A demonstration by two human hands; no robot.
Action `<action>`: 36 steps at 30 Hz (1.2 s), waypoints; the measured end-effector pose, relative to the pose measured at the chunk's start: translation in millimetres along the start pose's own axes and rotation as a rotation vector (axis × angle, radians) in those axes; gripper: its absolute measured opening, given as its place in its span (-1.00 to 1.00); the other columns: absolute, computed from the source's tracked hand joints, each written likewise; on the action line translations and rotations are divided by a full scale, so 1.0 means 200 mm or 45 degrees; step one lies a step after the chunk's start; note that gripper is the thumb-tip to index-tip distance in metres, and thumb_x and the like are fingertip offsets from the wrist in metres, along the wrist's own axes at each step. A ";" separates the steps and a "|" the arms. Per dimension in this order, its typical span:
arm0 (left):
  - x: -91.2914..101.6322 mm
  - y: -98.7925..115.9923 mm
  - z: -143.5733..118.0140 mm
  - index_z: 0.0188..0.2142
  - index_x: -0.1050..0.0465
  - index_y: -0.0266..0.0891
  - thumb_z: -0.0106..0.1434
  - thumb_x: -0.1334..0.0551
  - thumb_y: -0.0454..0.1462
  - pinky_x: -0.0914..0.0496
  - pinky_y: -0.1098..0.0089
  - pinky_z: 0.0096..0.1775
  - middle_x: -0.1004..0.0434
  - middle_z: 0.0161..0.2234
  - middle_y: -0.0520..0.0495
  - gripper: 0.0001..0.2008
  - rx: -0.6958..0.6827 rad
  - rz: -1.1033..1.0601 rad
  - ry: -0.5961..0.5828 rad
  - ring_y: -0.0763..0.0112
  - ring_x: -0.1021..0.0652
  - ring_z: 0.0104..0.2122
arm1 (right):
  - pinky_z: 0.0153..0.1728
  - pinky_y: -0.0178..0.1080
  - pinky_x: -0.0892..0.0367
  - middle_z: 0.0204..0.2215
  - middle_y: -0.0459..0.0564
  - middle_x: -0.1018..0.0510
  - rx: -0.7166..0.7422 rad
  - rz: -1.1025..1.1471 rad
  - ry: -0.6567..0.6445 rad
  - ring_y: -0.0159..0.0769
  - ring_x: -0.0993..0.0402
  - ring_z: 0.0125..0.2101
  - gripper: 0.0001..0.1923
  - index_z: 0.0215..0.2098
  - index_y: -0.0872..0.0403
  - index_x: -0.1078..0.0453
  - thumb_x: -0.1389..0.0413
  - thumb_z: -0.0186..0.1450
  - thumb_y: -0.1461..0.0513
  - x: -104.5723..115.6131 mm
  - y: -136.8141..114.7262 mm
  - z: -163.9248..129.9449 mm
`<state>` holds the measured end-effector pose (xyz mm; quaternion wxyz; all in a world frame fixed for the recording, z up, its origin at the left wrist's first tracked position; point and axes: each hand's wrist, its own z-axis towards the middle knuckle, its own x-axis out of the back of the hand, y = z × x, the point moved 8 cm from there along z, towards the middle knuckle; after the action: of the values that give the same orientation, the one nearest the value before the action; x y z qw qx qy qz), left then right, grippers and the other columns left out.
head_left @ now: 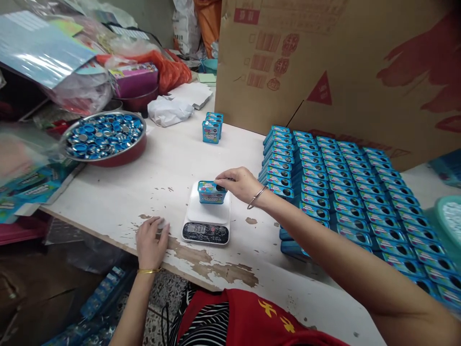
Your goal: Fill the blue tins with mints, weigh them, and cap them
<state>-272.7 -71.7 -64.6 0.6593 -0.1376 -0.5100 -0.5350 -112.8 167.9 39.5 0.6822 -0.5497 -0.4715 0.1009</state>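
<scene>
From the head camera, the right hand point(239, 184) rests its fingertips on the far top edge of a small blue box point(212, 191), pinching it lightly as it sits on the white digital scale point(208, 216). The left hand point(150, 242) lies near the table's worn edge point(201, 264), fingers curled loosely over something small and pale; what it is I cannot tell. Rows of matching boxes point(360, 192) fill the right side, and a pan of blue caps point(104, 137) sits far left. Any fingertip pressure on the box could skew the reading.
</scene>
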 end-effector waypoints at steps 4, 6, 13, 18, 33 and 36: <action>0.00 0.00 0.00 -0.18 -0.44 -0.27 0.27 -0.13 -0.15 -0.31 0.16 -0.01 -0.47 -0.16 -0.18 -0.74 0.011 -0.013 -0.004 0.20 -0.45 -0.09 | -0.39 -0.27 -0.31 -0.45 0.02 -0.59 -0.031 0.198 0.111 -0.35 -0.41 -0.45 -0.82 -0.35 0.17 -0.56 -0.17 0.15 0.23 0.06 0.02 -0.03; 0.00 0.00 0.00 -0.18 -0.44 -0.26 0.27 -0.13 -0.15 -0.31 0.16 -0.01 -0.47 -0.16 -0.18 -0.74 0.016 -0.023 -0.005 0.20 -0.45 -0.09 | -0.44 -0.30 -0.28 -0.49 -0.02 -0.56 -0.062 0.372 0.198 -0.41 -0.35 -0.51 -0.77 -0.32 0.19 -0.55 -0.20 0.12 0.19 0.11 0.03 -0.09; -0.01 0.00 0.01 -0.19 -0.44 -0.26 0.27 -0.13 -0.15 -0.31 0.16 -0.01 -0.46 -0.17 -0.19 -0.75 0.030 -0.045 -0.029 0.21 -0.45 -0.09 | -0.71 -0.40 0.19 -0.63 -0.20 -0.31 -0.495 1.238 0.090 -0.62 0.04 -0.73 -0.57 -0.31 0.17 -0.45 -0.23 0.09 -0.03 -0.15 0.30 -0.55; 0.02 0.02 0.03 -0.17 -0.42 -0.26 0.28 -0.12 -0.14 -0.34 0.19 -0.03 -0.45 -0.17 -0.18 -0.74 0.063 -0.175 -0.029 0.24 -0.45 -0.10 | -0.74 -0.41 0.23 -0.63 -0.17 -0.32 -0.861 1.531 0.102 -0.60 0.02 -0.72 -0.56 -0.37 0.18 -0.42 -0.26 0.06 -0.04 -0.42 0.63 -0.94; 0.07 0.85 0.62 0.13 -0.21 -0.17 0.19 -0.22 -0.01 -0.28 0.13 0.07 -0.33 0.07 -0.19 -0.43 -0.795 -0.183 -0.477 0.17 -0.36 0.06 | -0.77 -0.44 0.20 -0.59 -0.16 -0.43 -0.712 1.625 0.265 -0.61 -0.03 -0.76 -0.54 -0.40 0.10 -0.23 -0.28 0.03 -0.04 -0.40 0.71 -1.09; 0.00 0.92 0.63 0.02 -0.31 -0.21 0.25 -0.17 -0.05 -0.35 0.23 -0.08 -0.43 -0.10 -0.15 -0.58 -0.851 -0.150 -0.587 0.25 -0.44 -0.11 | -0.77 -0.44 0.22 -0.61 -0.17 -0.43 -0.687 1.638 0.276 -0.63 0.01 -0.78 -0.54 -0.42 0.10 -0.24 -0.26 0.04 -0.07 -0.40 0.72 -1.08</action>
<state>-183.7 91.3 56.9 0.4149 -0.4312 -0.4497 -0.6631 62.3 28.5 -113.2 0.3702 -0.8762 0.0090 0.3084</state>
